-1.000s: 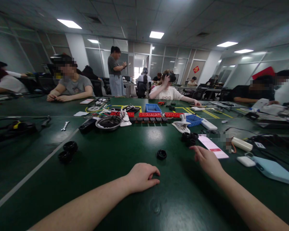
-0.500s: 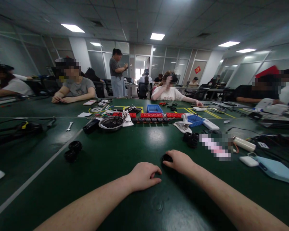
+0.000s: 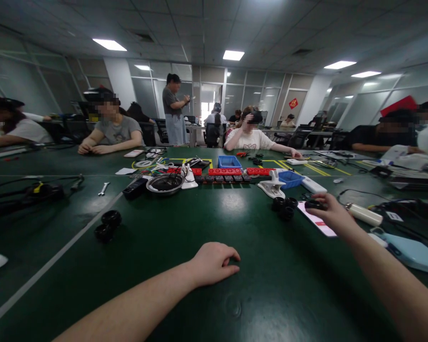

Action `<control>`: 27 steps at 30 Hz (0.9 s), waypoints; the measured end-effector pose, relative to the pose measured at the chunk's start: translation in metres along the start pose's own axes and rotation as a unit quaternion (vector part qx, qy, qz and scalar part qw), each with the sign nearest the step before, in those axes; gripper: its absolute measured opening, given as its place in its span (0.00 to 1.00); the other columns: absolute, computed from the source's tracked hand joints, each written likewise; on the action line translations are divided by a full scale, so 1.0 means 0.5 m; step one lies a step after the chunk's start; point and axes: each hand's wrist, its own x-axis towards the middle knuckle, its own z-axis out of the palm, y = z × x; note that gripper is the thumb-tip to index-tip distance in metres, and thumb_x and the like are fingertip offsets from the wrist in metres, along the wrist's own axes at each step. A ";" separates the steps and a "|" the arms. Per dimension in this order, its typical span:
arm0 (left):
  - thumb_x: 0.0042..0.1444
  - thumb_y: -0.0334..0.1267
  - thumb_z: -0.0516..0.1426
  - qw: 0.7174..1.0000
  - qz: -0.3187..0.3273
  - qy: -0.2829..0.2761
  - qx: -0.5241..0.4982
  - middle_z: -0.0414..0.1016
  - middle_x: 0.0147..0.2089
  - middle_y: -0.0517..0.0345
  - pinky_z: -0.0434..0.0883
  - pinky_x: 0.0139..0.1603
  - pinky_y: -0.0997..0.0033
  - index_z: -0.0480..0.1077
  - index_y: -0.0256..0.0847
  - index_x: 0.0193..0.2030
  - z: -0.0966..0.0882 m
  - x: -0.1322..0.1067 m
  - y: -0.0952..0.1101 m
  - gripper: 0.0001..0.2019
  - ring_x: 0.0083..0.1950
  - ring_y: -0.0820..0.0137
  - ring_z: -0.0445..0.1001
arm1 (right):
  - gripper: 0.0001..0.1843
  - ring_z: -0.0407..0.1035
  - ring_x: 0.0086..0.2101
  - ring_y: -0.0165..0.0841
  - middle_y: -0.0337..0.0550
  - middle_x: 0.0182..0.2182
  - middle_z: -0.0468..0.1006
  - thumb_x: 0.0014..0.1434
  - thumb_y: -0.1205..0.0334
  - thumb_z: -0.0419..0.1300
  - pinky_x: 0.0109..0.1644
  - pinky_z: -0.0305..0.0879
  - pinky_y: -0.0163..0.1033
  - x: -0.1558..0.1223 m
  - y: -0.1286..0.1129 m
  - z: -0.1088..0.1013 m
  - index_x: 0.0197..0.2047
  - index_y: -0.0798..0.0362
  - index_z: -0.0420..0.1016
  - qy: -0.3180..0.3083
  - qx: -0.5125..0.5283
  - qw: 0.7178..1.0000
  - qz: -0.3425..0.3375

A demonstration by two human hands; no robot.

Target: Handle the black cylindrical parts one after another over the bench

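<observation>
My left hand (image 3: 214,263) rests on the green table with its fingers loosely curved and the thumb apart, holding nothing. Out to the right, my right hand (image 3: 331,213) grips a small black round part (image 3: 316,204) between thumb and fingers. It hovers over a phone with a pink and white screen (image 3: 317,220), partly covering it. Just left of the phone stands a cluster of black round parts (image 3: 284,207). At the left of the table are two more black round parts (image 3: 108,225), side by side.
Red and black strips (image 3: 224,175) cross the middle, near a metal bowl (image 3: 165,183), a white clamp stand (image 3: 272,184) and blue bins (image 3: 229,161). A wrench (image 3: 103,189) lies at left. A cream cylinder (image 3: 364,214) and a light blue case (image 3: 413,251) lie at right. Co-workers sit opposite.
My right hand has carried the black round part from the table's middle to the right, over the phone. My left hand has stayed in place.
</observation>
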 end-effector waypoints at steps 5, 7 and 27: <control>0.54 0.41 0.57 1.000 -0.009 -0.006 0.006 0.70 0.26 0.66 0.63 0.33 0.76 0.70 0.46 0.43 0.001 0.002 0.000 0.09 0.31 0.71 0.71 | 0.22 0.67 0.38 0.48 0.56 0.36 0.71 0.44 0.50 0.55 0.38 0.63 0.50 0.025 0.005 0.097 0.38 0.57 0.64 0.148 0.032 0.989 -0.005; 0.55 0.41 0.57 1.000 -0.009 -0.008 0.002 0.70 0.26 0.66 0.64 0.33 0.76 0.70 0.46 0.43 0.001 0.004 0.000 0.09 0.31 0.71 0.71 | 0.19 0.65 0.41 0.47 0.53 0.38 0.71 0.44 0.51 0.55 0.44 0.61 0.50 0.012 0.008 0.121 0.36 0.55 0.66 0.161 0.034 0.985 -0.041; 0.55 0.41 0.57 1.000 0.008 -0.026 -0.011 0.73 0.29 0.64 0.65 0.32 0.78 0.71 0.44 0.42 -0.013 0.012 -0.007 0.09 0.32 0.71 0.72 | 0.24 0.66 0.47 0.43 0.50 0.36 0.77 0.58 0.54 0.39 0.57 0.48 0.54 -0.022 -0.022 0.098 0.24 0.52 0.72 0.157 -0.012 0.984 -0.084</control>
